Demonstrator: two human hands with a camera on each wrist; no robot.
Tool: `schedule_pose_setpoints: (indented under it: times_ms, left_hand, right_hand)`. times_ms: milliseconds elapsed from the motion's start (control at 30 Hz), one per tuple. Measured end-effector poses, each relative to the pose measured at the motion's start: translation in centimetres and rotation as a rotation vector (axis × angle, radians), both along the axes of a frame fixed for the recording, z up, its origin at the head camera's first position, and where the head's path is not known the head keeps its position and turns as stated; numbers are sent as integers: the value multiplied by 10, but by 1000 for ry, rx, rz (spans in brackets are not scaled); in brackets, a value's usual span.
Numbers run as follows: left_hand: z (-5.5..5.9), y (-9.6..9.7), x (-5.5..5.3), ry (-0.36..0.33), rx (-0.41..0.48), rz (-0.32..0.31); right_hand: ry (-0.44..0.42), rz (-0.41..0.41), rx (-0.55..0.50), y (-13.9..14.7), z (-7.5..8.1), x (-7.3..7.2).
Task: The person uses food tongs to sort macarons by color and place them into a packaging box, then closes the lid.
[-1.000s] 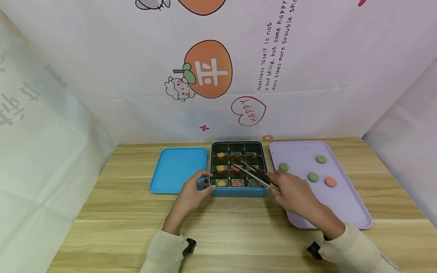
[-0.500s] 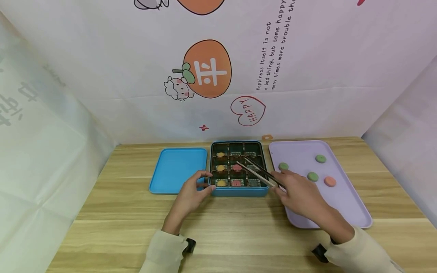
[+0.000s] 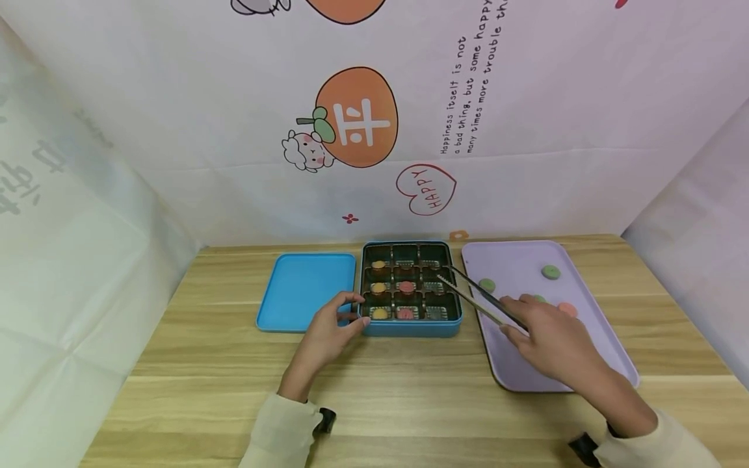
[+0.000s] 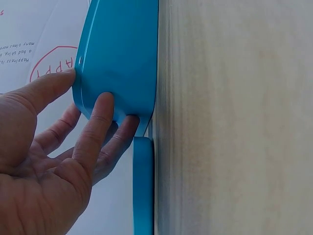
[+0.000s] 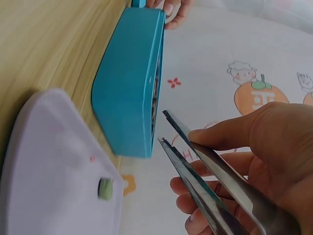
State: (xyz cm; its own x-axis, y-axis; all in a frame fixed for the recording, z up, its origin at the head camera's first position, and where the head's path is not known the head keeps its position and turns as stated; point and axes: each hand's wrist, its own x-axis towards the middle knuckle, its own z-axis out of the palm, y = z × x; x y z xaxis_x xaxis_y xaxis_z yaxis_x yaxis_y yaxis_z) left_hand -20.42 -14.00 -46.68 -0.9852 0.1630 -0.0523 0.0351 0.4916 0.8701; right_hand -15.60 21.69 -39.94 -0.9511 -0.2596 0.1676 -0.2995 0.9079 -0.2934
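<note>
My right hand [image 3: 552, 335] holds metal tongs [image 3: 484, 295] over the gap between the blue box and the lilac tray. Their serrated tips stand apart with nothing between them. The blue box [image 3: 409, 329] has a dark insert with compartments. Its left column holds three yellow discs [image 3: 379, 287]; a pink disc [image 3: 406, 286] sits in the middle compartment and another in front of it. My left hand [image 3: 328, 328] touches the box's front left corner, thumb at the rim, fingers on the side in the left wrist view [image 4: 98, 122].
The lilac tray [image 3: 526, 253] on the right bears green discs [image 3: 551, 272] and a salmon disc [image 3: 566, 308], partly behind my right hand. Left of the box lies a flat blue lid [image 3: 310, 286]. A printed white cloth [image 3: 526, 162] rises behind the wooden table [image 3: 386, 403].
The tongs' tips have opened away from the pink disc in the middle compartment. My right hand has moved rightward with them, over the tray. My left hand stays put.
</note>
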Motion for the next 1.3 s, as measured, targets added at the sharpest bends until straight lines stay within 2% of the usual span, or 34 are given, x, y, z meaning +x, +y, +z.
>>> schedule_pose_setpoints:
  times_ms: [467, 633, 900, 1033, 1300]
  left_hand:
    - [0, 0, 0, -1, 9, 1]
    - [1, 0, 0, -1, 10, 1]
    - [1, 0, 1, 2, 7, -5]
    - [1, 1, 1, 5, 9, -6]
    - [0, 1, 0, 5, 12, -7]
  right_hand:
    - [29, -47, 60, 60, -11, 20]
    - [-10, -103, 103, 81, -17, 29]
    - [-104, -189, 113, 115, -25, 43]
    - [-125, -220, 130, 127, -30, 49]
    - [-68, -240, 162, 143, -42, 54]
